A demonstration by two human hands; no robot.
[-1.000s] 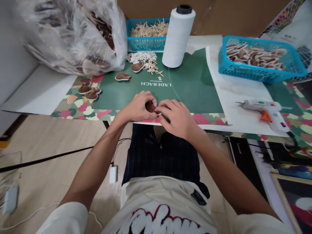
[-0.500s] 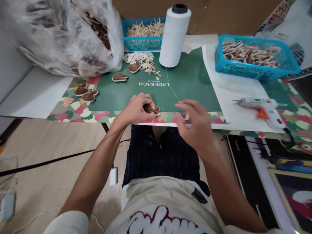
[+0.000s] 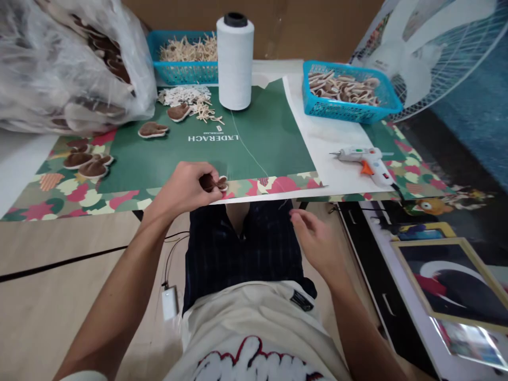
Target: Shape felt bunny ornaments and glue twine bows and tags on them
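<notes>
My left hand (image 3: 188, 188) is closed at the table's front edge, pinching a small brown fabric piece with a pale border (image 3: 221, 183); my fingers hide part of it. Below the edge and to the right, over my lap, my right hand (image 3: 315, 241) has its thumb and forefinger pressed together on a white thread (image 3: 251, 153). That thread trails across the green sheet from an upright thread cone (image 3: 235, 66). More brown fabric pieces (image 3: 153, 130) lie on the sheet, with a small cluster (image 3: 93, 165) at the left.
Behind stand a blue basket (image 3: 182, 72) of cream strips and another basket (image 3: 349, 108) of brown-and-cream pieces. White and cream bits (image 3: 184, 96) are heaped near the cone. A plastic bag (image 3: 135, 90) fills the left, a glue gun (image 3: 367, 159) lies right, and a fan (image 3: 413, 58) stands beyond.
My right hand has moved down toward me, off the table edge, and its fingers have come together on the thread. My left hand keeps the fabric piece. The view has turned right.
</notes>
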